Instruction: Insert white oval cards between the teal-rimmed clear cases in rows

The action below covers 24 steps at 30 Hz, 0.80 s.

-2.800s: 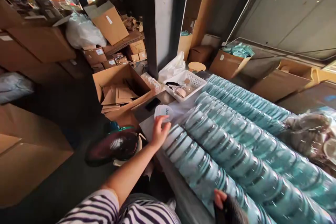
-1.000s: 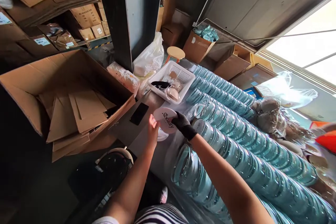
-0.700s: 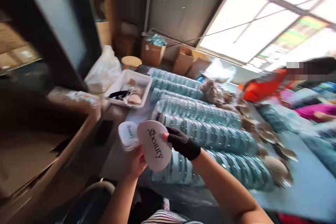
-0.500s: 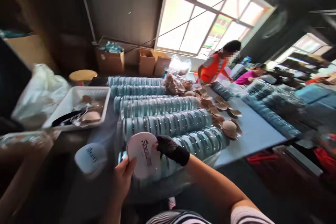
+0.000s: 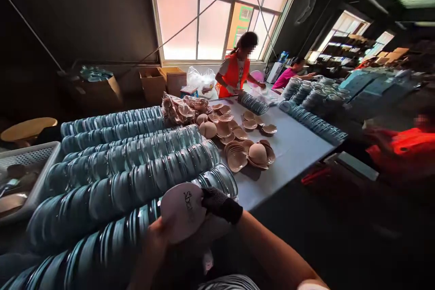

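Rounded off-white card with dark script (image 5: 183,217): gripped from two sides, printed face up

Head view. Held near the near edge of the long white-topped table (image 5: 285,158), just before the right-hand end of the nearest row of glossy blue-green round plastic shells (image 5: 112,244). Not determinable: whether above the table top or just off its near edge.

Clasped at the lower left rim by the bare left hand (image 5: 154,240), with fingers apparently closed on it, though dark and blurred. Clasped at the upper right rim by the right hand (image 5: 217,200), in a black dotted fingerless glove, likewise gripping. No nearer hand to name: in contact with both, to the right of the left and to the left of the right.

Judged longest from near rim to far rim, roughly crosswise to that row; uncertain, given the round outline. Marked with script running down from far rim towards near rim, only partly legible. Tilted rather than flat.

Noted beyond, well apart from both hands, towards the middle of the table: a loose spread of beige moulded cups (image 5: 240,134).
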Each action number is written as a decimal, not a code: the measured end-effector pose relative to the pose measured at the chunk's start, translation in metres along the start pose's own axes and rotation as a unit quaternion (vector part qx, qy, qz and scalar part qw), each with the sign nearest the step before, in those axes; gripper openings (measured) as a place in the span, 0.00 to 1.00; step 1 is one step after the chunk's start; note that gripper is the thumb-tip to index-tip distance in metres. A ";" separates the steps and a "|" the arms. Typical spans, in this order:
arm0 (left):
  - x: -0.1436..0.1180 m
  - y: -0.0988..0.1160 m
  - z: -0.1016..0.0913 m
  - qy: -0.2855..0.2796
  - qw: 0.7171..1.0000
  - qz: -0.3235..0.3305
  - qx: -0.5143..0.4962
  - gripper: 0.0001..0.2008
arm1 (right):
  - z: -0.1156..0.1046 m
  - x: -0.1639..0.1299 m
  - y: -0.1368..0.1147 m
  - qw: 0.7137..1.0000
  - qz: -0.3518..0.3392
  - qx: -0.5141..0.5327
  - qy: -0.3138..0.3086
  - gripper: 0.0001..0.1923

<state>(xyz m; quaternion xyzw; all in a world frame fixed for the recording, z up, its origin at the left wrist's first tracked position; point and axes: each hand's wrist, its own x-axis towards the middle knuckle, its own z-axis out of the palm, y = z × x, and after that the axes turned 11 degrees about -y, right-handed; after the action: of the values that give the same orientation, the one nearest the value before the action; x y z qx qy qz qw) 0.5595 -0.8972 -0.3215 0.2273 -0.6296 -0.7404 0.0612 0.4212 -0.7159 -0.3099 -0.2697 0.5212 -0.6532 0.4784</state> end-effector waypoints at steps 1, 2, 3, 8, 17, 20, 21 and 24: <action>0.000 -0.002 0.010 -0.018 1.000 -0.001 -0.004 0.27 | -0.008 -0.006 -0.003 1.000 -0.003 0.009 0.005 0.18; 0.000 -0.003 0.018 -0.044 0.999 -0.005 -0.029 0.29 | -0.015 -0.011 -0.005 1.000 0.003 0.019 -0.015 0.18; 0.000 -0.003 0.026 -0.069 0.995 -0.010 -0.065 0.32 | -0.021 -0.016 -0.007 0.998 0.012 0.033 -0.048 0.20; 0.020 0.007 0.056 -0.133 0.988 -0.056 -0.055 0.25 | -0.051 -0.023 -0.005 0.998 -0.023 0.060 0.007 0.28; 0.048 -0.003 0.091 -0.047 0.997 0.066 -0.001 0.22 | -0.081 -0.011 0.021 0.913 -0.138 -0.276 0.268 0.35; 0.051 0.000 0.091 -0.027 0.996 0.080 0.040 0.22 | -0.063 -0.013 0.037 0.831 -0.178 -0.409 0.332 0.31; 0.052 -0.001 0.090 -0.027 0.996 0.084 0.034 0.22 | -0.053 -0.014 0.041 0.807 -0.201 -0.437 0.342 0.29; 0.058 -0.011 0.087 -0.035 0.996 0.078 -0.026 0.22 | -0.031 -0.010 0.047 0.804 -0.243 -0.435 0.326 0.20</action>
<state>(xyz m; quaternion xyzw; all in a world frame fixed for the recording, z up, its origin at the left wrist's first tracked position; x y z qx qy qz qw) 0.4743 -0.8385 -0.3386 0.1492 -0.6277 -0.7571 0.1027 0.4151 -0.6933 -0.3619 -0.3384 0.7934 -0.5023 -0.0611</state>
